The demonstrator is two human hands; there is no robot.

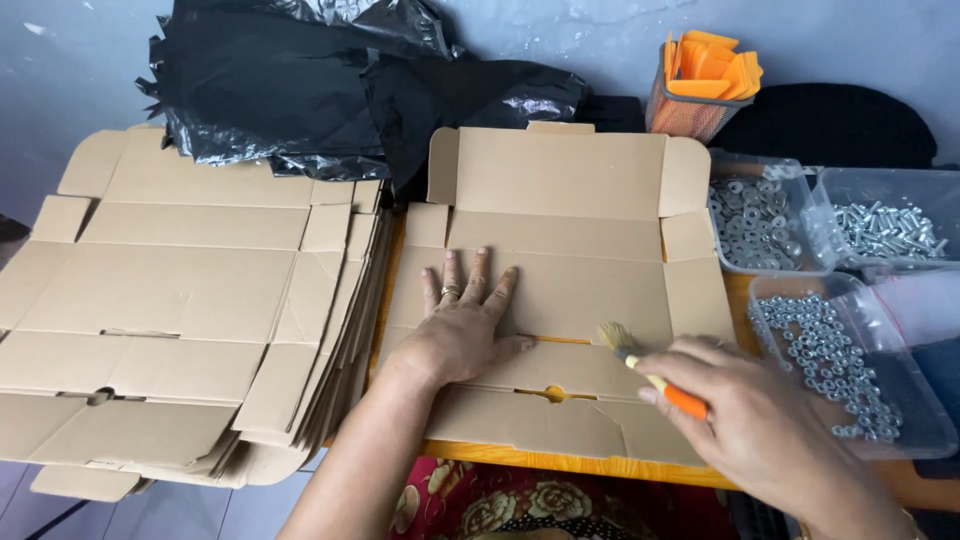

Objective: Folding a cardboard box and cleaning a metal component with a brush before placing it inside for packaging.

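We press a flat, unfolded cardboard box blank (560, 290) onto the wooden table (560, 465) w/ the left hand (462, 322), fingers spread wide and palm down on the blank's middle panel, a ring on one finger. The right hand (760, 425) pinches a small brush (650, 372) by its orange handle, thumb and fingers closed round it, pale bristles touching the card just right of the left thumb, near the slot cut in the fold line. The blank lies centre of the scene, its far flaps reaching toward a black plastic bag (350, 90). To the left, a stack of like blanks (180, 300) overhangs the table's edge. At right sit three clear tubs: washers (755, 222) far, bolts (885, 230) far right, nuts (830, 365) nearer, just beside the blank's right edge. An orange mesh cup of orange plastic pieces (705, 85) stands at the far side. We judge the blank light and stiff across its panels but floppy at the creases, apt to slide on the wood w/o a flat hand on it; best held by pressing a broad panel, or lifted by two opposite edges, not by a flap. The brush looks light, easy to steer from the handle, approx. mid-length as gripped here.
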